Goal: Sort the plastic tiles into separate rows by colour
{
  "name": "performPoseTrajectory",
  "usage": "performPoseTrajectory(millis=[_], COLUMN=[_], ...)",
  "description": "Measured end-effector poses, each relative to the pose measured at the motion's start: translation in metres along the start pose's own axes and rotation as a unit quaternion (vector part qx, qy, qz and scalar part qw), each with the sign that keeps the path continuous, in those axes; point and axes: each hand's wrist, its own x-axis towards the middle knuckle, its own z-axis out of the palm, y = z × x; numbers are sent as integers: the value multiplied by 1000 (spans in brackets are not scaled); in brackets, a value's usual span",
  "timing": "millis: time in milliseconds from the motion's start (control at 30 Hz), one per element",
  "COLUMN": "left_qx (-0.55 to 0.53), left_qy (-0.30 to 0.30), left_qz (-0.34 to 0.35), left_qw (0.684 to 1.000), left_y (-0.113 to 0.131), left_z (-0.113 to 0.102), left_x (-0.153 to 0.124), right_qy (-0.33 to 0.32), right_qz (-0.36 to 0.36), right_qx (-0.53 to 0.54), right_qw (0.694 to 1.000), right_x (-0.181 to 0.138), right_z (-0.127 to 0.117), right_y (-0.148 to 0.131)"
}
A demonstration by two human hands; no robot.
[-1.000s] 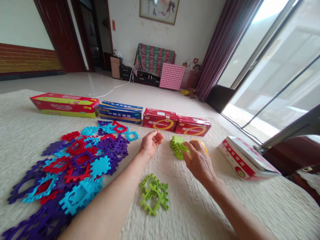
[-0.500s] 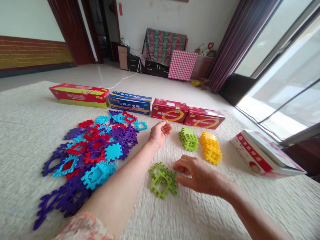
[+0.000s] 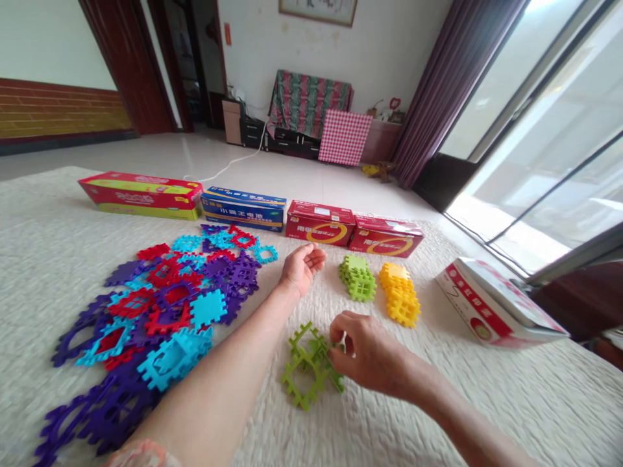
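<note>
My right hand [image 3: 367, 353] pinches the edge of a small heap of green interlocking plastic tiles [image 3: 305, 366] lying on the cream quilted cover [image 3: 438, 402]. My left hand [image 3: 302, 266] rests palm up on the cover, fingers loosely curled and holding nothing, beside a big pile of purple, red and cyan tiles [image 3: 160, 311]. Just past my hands stand a neat stack of green tiles [image 3: 359, 277] and a stack of yellow tiles [image 3: 400, 293].
Several boxes line the far edge: a long red one [image 3: 141, 193], a blue one [image 3: 243, 207] and two red ones [image 3: 318, 222] [image 3: 387, 235]. A red and white box [image 3: 496, 308] lies at the right. Beyond are a tiled floor, a covered cabinet and a window.
My right hand left the green stack, came back toward me and closed on the loose green tiles. My left hand has stayed put.
</note>
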Motion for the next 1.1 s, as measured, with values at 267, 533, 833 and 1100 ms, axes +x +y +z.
performPoseTrajectory(millis=[267, 533, 833, 1100], left_qx=[2, 4, 11, 15], left_qy=[0, -4, -8, -5], left_qz=[3, 3, 2, 2], left_qw=[1000, 1000, 1000, 1000], left_y=[-2, -2, -2, -2], left_z=[-1, -1, -2, -2], left_x=[2, 2, 3, 2], right_qy=[105, 3, -16, 21], right_qz=[-37, -63, -67, 4], right_qx=[-14, -62, -83, -122], right_qw=[994, 996, 994, 992], right_x=[-1, -6, -3, -6], right_z=[-31, -22, -16, -25], right_y=[23, 31, 34, 30])
